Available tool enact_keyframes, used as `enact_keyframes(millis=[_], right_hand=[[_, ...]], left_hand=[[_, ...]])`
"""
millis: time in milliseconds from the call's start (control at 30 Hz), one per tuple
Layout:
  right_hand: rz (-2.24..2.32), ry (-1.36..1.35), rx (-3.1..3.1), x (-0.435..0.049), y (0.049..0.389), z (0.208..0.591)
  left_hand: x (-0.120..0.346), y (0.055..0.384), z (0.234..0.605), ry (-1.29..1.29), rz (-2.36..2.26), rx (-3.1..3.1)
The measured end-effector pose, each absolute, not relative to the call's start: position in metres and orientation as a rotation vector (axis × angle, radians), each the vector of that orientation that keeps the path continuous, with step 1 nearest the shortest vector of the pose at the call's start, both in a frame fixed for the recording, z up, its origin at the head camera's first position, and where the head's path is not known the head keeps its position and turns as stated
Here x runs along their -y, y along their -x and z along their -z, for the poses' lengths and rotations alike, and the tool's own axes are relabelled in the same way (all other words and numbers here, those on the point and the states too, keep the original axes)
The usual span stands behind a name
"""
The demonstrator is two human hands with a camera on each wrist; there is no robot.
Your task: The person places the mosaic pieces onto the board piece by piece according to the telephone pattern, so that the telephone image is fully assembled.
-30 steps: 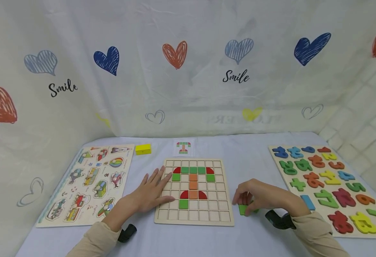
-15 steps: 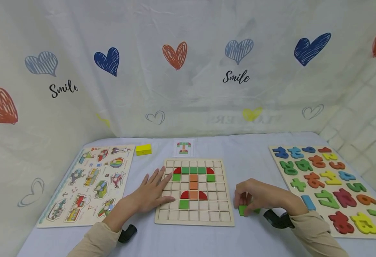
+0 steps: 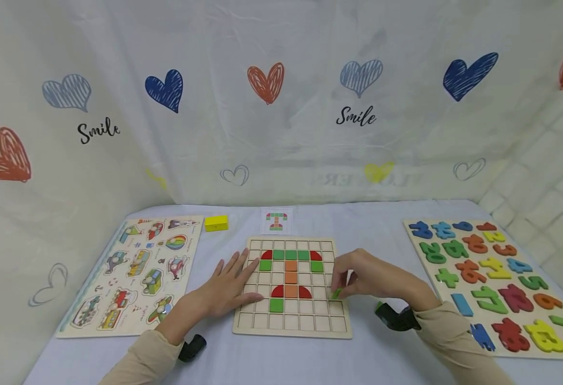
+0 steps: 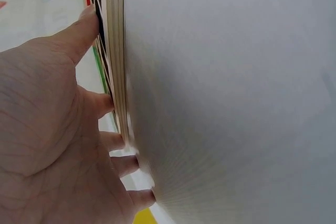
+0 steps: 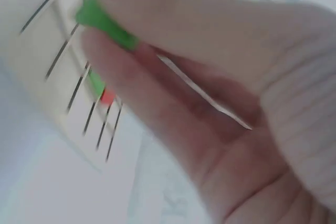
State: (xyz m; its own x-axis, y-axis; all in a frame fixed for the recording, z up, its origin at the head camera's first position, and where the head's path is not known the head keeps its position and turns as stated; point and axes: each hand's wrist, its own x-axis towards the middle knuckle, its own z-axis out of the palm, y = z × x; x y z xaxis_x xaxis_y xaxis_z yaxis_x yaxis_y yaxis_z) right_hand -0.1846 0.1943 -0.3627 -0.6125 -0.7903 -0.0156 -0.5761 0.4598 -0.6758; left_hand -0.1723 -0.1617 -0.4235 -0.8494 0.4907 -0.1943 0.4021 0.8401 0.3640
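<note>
A wooden grid board [image 3: 291, 323] holds red, green and orange tiles in a mushroom-like pattern. My left hand [image 3: 223, 291] rests on the board's left edge with fingers spread; in the left wrist view the thumb and fingertips touch the edge. Between thumb and fingertips, my right hand [image 3: 370, 274] pinches a green tile [image 5: 102, 22], over the board's right edge. A bit of another green piece [image 3: 379, 305] shows on the cloth, mostly hidden by the black wrist camera [image 3: 397, 318]. Behind the board lies a small card [image 3: 276, 221] printed with a similar pattern.
A picture puzzle board [image 3: 132, 272] lies at the left, with a yellow block [image 3: 216, 223] beside its top corner. At the right lies a board of coloured numbers [image 3: 491, 283]. A printed curtain [image 3: 301, 139] hangs behind the table.
My right hand has lifted a green tile from the cloth and moved left and away from me to the board's right edge. The left hand has stayed in place.
</note>
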Motion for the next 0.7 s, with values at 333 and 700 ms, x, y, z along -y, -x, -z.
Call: enact_keyframes(millis=[333, 700], right_hand=[[0.957, 1.386, -2.354, -0.151, 0.188, 0.355], [0.939, 1.350, -2.350, -0.122, 0.182, 0.372]], left_hand=[[0.160, 0.173, 0.424, -0.671, -0.441, -2.738], [0.160, 0.173, 0.425, -0.667, -0.424, -2.747]])
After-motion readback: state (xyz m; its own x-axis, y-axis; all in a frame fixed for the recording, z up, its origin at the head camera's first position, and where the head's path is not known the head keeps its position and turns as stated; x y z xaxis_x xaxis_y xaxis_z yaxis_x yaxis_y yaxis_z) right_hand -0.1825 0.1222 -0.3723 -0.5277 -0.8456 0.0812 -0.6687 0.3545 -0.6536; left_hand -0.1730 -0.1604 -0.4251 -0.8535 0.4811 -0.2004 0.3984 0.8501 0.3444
